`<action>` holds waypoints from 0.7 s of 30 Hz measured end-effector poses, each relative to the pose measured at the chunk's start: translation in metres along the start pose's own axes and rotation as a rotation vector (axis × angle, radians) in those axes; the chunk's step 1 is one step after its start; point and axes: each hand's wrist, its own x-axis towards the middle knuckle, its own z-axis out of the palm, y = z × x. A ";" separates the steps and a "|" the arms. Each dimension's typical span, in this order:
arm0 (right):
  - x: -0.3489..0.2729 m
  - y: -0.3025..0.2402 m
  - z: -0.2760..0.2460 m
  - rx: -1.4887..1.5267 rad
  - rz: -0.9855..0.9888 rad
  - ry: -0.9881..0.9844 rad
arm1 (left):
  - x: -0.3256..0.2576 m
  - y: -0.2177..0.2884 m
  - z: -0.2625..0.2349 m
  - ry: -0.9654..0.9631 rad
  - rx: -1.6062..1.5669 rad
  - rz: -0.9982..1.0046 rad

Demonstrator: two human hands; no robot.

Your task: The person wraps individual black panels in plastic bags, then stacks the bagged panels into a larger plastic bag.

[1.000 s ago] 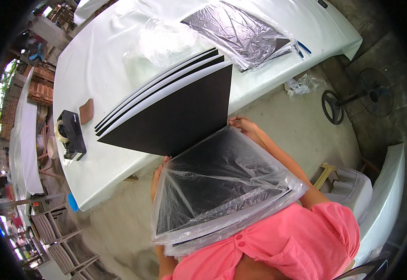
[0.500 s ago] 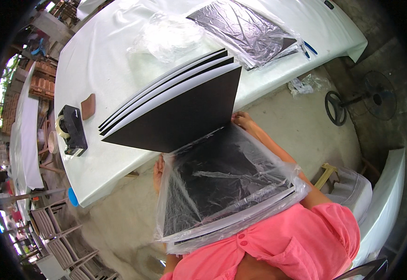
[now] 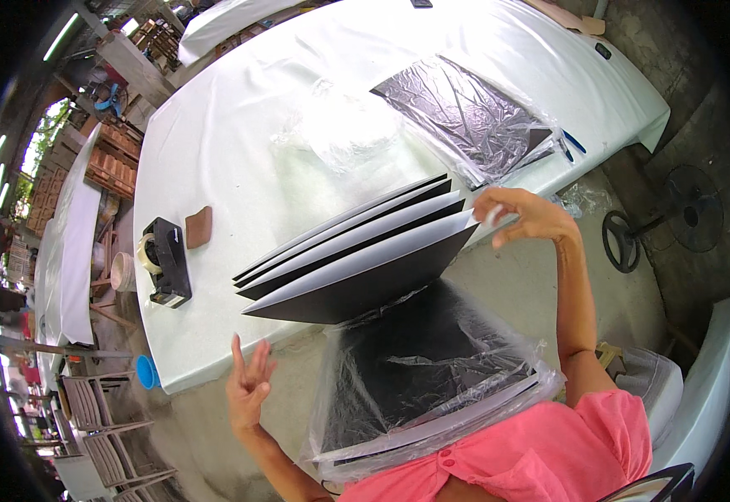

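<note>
A: Where are the black boards?

B: A fanned stack of black boards (image 3: 357,263) sticks out of a clear plastic bag (image 3: 432,376) that leans against the person's pink shirt (image 3: 541,460). The upper ends of the boards reach over the edge of the white surface (image 3: 239,151).

A: What lies around them?

B: On the surface, to the left, a black tape dispenser (image 3: 164,261) stands just beside a small brown block (image 3: 198,227). Farther back lies a crumpled clear bag (image 3: 344,134), and to the right another bagged dark sheet (image 3: 474,117) with blue pens (image 3: 568,146) at its edge. A floor fan (image 3: 666,226) stands on the ground to the right.

A: Anything in the way?

B: The bag's loose mouth bunches around the boards' lower part.

A: And the hands' grip?

B: The right hand (image 3: 528,217) is at the top corner of the front board, fingers curled loosely; whether it pinches the corner I cannot tell. The left hand (image 3: 249,385) is spread wide, holding nothing, apart from the bag's left side.
</note>
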 end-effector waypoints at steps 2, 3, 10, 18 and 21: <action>0.007 -0.001 0.008 -0.185 -0.253 0.066 | 0.032 0.017 0.035 0.043 0.257 0.237; 0.006 0.020 0.016 -0.346 -0.152 -0.043 | 0.044 0.004 0.041 0.028 0.262 0.243; 0.018 0.069 0.102 -0.121 -0.156 0.318 | 0.082 -0.102 0.049 0.214 0.219 0.045; 0.025 0.084 0.136 -0.197 -0.208 0.689 | 0.079 -0.125 0.076 0.347 0.256 0.513; 0.017 0.090 0.139 -0.270 -0.225 0.746 | 0.059 -0.150 0.043 0.237 0.688 0.474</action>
